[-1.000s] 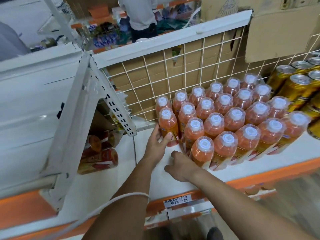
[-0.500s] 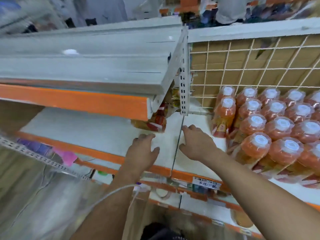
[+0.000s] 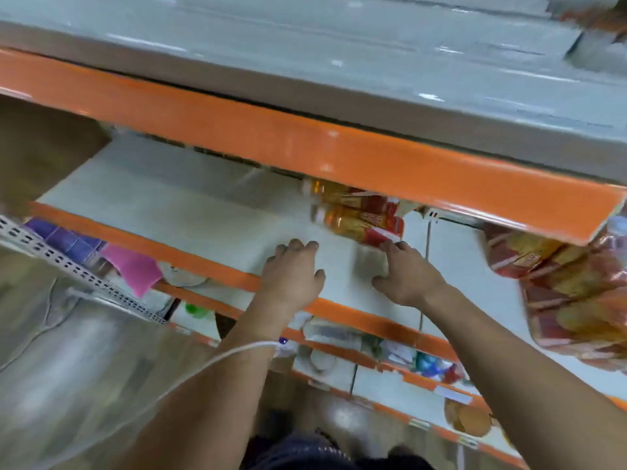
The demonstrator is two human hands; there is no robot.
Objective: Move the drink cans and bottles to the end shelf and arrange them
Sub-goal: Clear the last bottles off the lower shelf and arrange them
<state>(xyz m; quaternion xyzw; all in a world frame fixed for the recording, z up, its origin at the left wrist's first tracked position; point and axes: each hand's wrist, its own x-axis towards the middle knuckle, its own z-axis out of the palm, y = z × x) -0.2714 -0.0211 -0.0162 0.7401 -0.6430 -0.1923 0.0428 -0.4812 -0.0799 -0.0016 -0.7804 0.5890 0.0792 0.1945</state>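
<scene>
My forearms are bare down to my left hand (image 3: 291, 276) and right hand (image 3: 403, 279). A thin white cable (image 3: 217, 359) crosses my left forearm near the wrist. Lower down I wear dark clothing (image 3: 305, 449), too blurred to tell more.

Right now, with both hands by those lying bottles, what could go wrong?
1. The bottles lie on their sides under the upper shelf's orange edge; pulled out high, they may hit it.
2. Neither hand has a grip: the left hand lies flat on the lower shelf, and the right hand only reaches the bottles with its fingertips, so they might roll forward.
3. The cable across the left forearm could snag.
</scene>
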